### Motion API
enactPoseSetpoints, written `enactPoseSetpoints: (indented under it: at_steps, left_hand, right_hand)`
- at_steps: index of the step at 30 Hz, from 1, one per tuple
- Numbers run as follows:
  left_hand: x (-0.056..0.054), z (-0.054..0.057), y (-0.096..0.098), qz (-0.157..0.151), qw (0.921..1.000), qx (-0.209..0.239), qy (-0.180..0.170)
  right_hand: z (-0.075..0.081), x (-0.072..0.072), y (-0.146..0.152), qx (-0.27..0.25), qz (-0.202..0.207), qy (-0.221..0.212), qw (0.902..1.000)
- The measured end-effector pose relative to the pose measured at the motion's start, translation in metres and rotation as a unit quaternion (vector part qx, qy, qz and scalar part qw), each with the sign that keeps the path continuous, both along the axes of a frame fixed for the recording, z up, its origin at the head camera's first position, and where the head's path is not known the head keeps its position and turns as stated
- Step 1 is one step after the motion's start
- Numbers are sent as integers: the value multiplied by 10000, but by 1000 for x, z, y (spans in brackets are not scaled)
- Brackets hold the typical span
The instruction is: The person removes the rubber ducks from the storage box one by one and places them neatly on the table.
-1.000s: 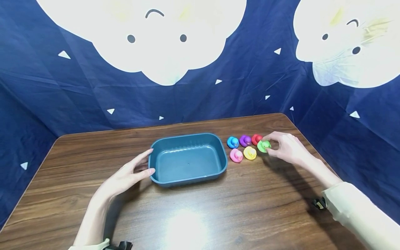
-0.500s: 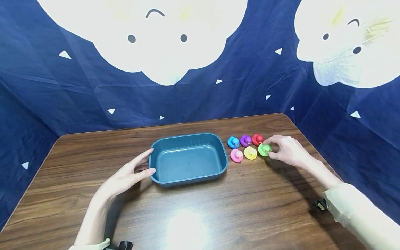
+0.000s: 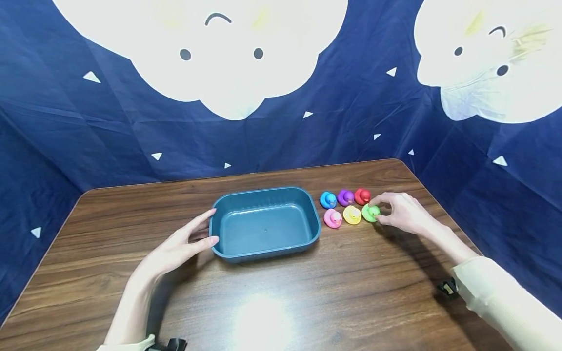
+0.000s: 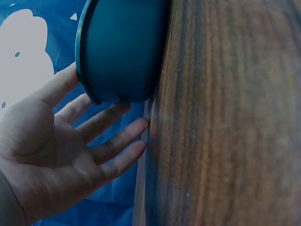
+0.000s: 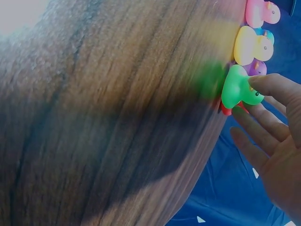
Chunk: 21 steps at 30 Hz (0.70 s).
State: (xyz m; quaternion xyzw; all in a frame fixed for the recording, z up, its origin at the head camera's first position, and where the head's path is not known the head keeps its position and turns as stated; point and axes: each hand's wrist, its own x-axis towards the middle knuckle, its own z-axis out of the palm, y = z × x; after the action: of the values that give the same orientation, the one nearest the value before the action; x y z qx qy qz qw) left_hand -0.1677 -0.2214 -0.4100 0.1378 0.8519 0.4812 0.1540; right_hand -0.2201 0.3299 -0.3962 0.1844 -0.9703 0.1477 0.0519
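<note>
A teal rectangular plastic bin (image 3: 265,229) stands on the wooden table. My left hand (image 3: 173,251) touches its left end, thumb and index fingertip at the rim; the left wrist view has the fingers spread and fairly straight against the bin (image 4: 124,52). To the right, my right hand (image 3: 406,212) pinches a green rubber duck (image 3: 370,212) by the head between thumb and fingers. This duck is at the right end of the front row, beside a yellow duck (image 3: 351,215) and a pink duck (image 3: 332,218). Behind are blue (image 3: 328,200), purple (image 3: 345,197) and red (image 3: 362,196) ducks.
The brown wooden table (image 3: 307,292) has rounded far corners. A dark blue cloth (image 3: 351,126) with white clouds and triangles hangs behind and beside it. Bright glare lies on the tabletop in front of the bin.
My right hand has brought the green duck slightly nearer to me, from close against the red duck to level with the yellow one. The left hand and bin have stayed put.
</note>
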Motion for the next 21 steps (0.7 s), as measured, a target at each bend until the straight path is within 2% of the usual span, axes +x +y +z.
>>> enactPoseSetpoints:
  at_steps: [21]
  left_hand:
    - [2,2,0,4,9999,-98,-69]
  right_hand:
    - [-7,-2,2,-77,16,5,10000]
